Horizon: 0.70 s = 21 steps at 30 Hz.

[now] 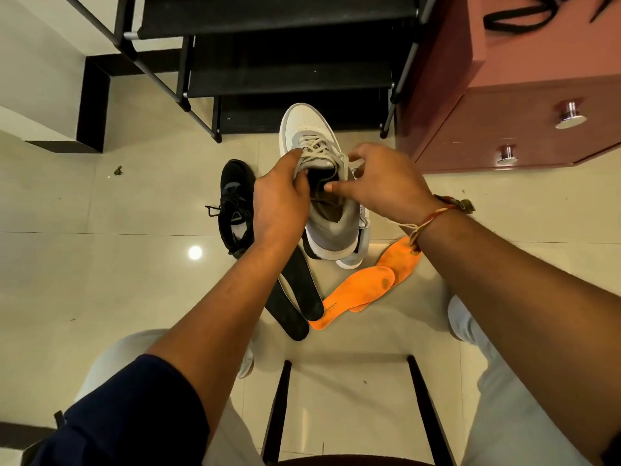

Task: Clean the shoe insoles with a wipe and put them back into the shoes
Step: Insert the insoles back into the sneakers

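I hold a grey and white sneaker (311,129) above the floor, toe pointing away. My left hand (282,196) grips its tongue and laces on the left side. My right hand (386,183) grips the right side of the collar, thumb at the shoe's opening. Part of a second grey and white sneaker (356,253) shows beneath it on the floor. Two orange insoles (356,290) lie overlapped on the tiles to the right. Two black insoles (299,290) lie beside them, partly under my left forearm. A black sneaker (235,203) stands to the left. No wipe is in view.
A black shoe rack (268,62) stands ahead. A reddish drawer cabinet (521,122) with metal knobs is at the right, black laces on top. The black frame of a stool (349,408) is under me, between my knees. Small debris dots the tiled floor (100,264).
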### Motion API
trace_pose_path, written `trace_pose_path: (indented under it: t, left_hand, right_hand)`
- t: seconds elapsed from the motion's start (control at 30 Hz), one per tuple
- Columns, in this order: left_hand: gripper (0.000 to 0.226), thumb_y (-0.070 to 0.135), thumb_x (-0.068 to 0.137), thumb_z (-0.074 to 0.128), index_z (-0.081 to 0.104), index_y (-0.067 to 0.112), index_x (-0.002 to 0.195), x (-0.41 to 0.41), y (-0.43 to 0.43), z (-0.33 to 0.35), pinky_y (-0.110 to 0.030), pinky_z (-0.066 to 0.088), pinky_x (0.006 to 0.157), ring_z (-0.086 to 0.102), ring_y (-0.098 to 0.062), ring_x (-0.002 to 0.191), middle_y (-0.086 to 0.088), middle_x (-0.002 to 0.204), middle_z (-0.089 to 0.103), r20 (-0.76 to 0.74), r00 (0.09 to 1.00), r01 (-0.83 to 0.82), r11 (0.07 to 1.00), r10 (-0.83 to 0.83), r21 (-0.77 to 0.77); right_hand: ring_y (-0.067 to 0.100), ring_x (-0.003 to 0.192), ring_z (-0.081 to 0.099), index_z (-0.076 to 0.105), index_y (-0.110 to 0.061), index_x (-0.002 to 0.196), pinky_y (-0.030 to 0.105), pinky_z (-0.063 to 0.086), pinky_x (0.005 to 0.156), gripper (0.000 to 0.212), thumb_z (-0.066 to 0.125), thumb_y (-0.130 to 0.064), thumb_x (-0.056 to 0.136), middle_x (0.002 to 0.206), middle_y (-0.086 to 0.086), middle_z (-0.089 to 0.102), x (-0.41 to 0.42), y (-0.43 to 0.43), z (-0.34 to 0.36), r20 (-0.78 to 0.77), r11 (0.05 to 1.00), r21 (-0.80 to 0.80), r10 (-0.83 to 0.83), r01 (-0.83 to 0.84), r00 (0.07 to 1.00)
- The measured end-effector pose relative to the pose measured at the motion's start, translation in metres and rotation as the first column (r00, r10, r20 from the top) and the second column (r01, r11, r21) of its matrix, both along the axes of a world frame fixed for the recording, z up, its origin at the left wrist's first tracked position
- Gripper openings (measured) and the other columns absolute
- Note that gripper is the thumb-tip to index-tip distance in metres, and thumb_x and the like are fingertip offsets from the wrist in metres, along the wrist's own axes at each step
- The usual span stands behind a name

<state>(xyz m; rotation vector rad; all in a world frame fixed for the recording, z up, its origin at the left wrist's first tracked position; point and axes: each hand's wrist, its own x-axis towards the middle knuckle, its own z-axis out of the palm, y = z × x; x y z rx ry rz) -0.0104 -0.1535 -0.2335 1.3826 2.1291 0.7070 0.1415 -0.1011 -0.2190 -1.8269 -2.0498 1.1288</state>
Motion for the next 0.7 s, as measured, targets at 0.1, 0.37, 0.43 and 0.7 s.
trace_pose_path:
  t: [0.1,0.37,0.43,0.7]
  left_hand:
    - [0.041,0.022,0.103,0.055,0.053,0.023,0.144,0.006,-0.003,-0.001,-0.016,0.045,0.089,0.064,-0.015,0.115,-0.003,0.131,0.067,0.043,0.998,0.037,0.999,-0.038,0.021]
    - [0.051,0.027,0.098,0.066,0.050,0.020,0.146,0.015,-0.006,-0.023,-0.021,0.049,0.094,0.057,-0.014,0.126,-0.002,0.138,0.061,0.203,0.960,0.223,0.966,-0.194,-0.128]
    - [0.050,0.028,0.099,0.063,0.048,0.020,0.147,0.013,-0.007,-0.033,-0.027,0.048,0.100,0.056,-0.019,0.129,-0.006,0.141,0.060,0.181,0.966,0.219,0.956,-0.184,-0.197]
    - [0.050,0.026,0.100,0.063,0.048,0.017,0.146,0.008,-0.018,-0.073,-0.035,0.047,0.102,0.057,-0.028,0.128,-0.011,0.142,0.058,0.094,0.979,0.201,0.895,-0.179,-0.397]
  right_hand:
    - [0.025,0.090,0.065,0.070,-0.023,0.111,0.027,0.040,0.066,0.037,0.075,-0.045,0.081,0.097,0.002,0.071,0.004,-0.001,-0.013,0.069,0.999,-0.027,0.046,-0.044,0.997]
    - [0.042,0.096,0.062,0.072,-0.015,0.099,0.031,0.039,0.070,0.020,0.061,-0.015,0.083,0.100,0.017,0.071,0.048,-0.005,-0.062,0.251,0.997,0.016,-0.078,0.077,0.965]
    - [0.043,0.099,0.063,0.071,-0.013,0.102,0.032,0.040,0.072,0.021,0.058,-0.012,0.085,0.105,0.021,0.069,0.067,-0.009,-0.087,0.345,0.991,-0.004,-0.122,0.132,0.931]
    - [0.042,0.109,0.062,0.067,-0.010,0.118,0.044,0.053,0.088,0.028,0.054,-0.013,0.094,0.118,0.021,0.065,0.095,-0.016,-0.161,0.499,0.933,-0.089,-0.261,0.348,0.826]
